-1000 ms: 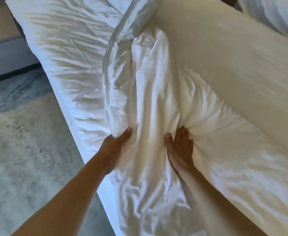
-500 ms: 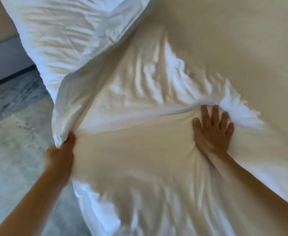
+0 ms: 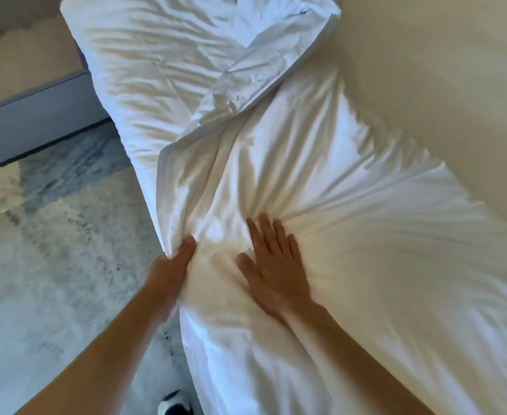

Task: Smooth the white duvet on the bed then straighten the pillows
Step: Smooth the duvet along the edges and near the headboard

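The white duvet [image 3: 321, 163] lies rumpled along the bed's left side, with a folded-over flap at the top. My left hand [image 3: 171, 265] pinches the duvet's edge at the bedside, thumb on top of the fabric. To its right, my right hand [image 3: 273, 265] rests flat on the duvet with fingers spread, and creases fan out from its fingertips. No pillow can be made out in this view.
A bare cream sheet [image 3: 440, 79] covers the bed to the right of the duvet. A pale mottled rug [image 3: 51, 265] lies on the floor at the left, with a grey skirting board [image 3: 36, 115] behind. A dark shoe [image 3: 174, 405] shows at the bottom.
My left hand kept its grip and moved in towards the bed. My right hand slid back and left towards me. The lifted fold of duvet now lies lower on the bed.
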